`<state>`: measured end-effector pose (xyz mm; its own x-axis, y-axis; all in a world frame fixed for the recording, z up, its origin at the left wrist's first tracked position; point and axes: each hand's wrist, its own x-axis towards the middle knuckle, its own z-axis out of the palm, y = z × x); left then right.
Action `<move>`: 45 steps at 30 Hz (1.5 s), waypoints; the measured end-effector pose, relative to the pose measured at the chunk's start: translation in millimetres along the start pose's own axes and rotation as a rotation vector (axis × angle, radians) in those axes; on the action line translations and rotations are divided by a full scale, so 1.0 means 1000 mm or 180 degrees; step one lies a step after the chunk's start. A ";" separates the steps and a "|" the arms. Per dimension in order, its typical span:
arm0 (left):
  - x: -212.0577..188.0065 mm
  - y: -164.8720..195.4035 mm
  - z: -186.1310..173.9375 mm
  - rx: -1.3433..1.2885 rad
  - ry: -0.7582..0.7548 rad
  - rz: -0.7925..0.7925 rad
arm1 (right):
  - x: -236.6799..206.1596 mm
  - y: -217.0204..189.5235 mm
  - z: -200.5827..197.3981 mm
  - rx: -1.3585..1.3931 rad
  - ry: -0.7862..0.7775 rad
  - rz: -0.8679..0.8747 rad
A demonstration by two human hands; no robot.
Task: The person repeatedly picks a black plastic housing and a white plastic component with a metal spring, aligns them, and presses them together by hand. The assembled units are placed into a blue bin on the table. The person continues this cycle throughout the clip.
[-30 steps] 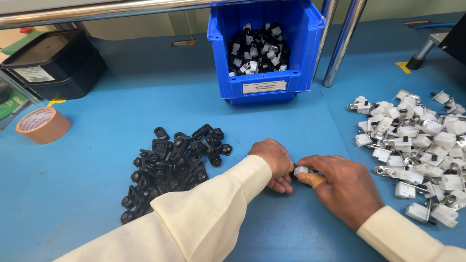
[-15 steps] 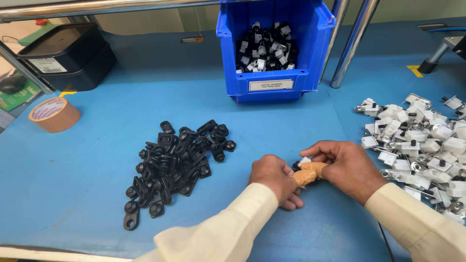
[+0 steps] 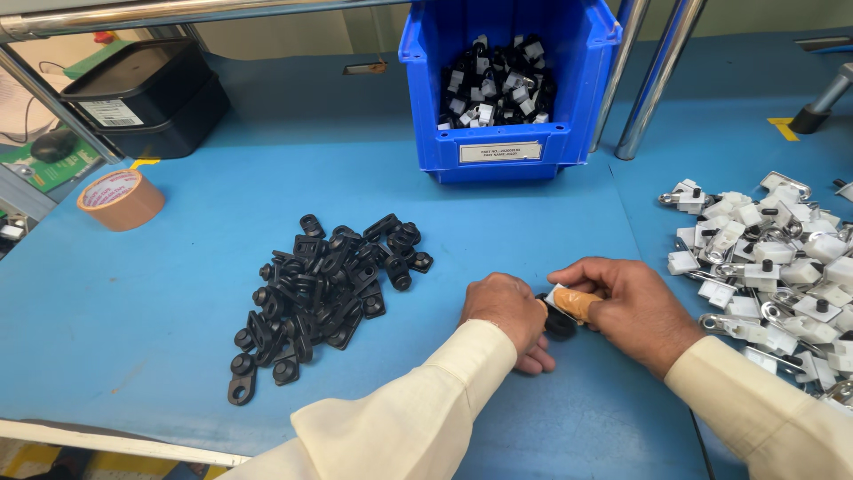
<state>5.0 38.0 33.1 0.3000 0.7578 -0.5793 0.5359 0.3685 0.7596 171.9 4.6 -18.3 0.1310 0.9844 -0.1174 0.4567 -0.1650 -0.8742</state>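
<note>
In the head view, the left hand [image 3: 508, 313] was curled closed over a small black plastic piece [image 3: 560, 322] on the blue worktop [image 3: 178, 320], its knuckles up and its fingertips tucked under. The right hand [image 3: 635, 307] met it from the other side, thumb and fingers pinched shut on a small white clip part [image 3: 562, 296]; one finger wore a tan rubber finger cot [image 3: 579, 305]. The two parts touched between the hands, near the table's front edge.

To the left of the hands lay a loose pile of black plastic eyelet pieces [image 3: 324, 284]. To the right spread a heap of white clips with metal tabs and black studs [image 3: 773, 267]. A blue plastic bin [image 3: 506, 151] of mixed black-and-white pieces stood at the back, a roll of brown tape [image 3: 122, 199] far left.

The risk, as I judged it, was the black piece slipping from the pinch or seating crooked, since both parts were small and largely hidden by the fingers.
</note>
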 end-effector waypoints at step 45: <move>0.016 -0.049 0.002 -0.1342 -0.0629 0.0541 | -0.004 0.005 -0.005 0.2069 -0.0219 0.2455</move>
<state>-15.2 31.4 -14.2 0.5212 0.7246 -0.4509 0.1129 0.4651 0.8780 178.2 -0.6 -19.7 0.1276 0.6278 -0.7678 -0.3017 -0.7129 -0.6330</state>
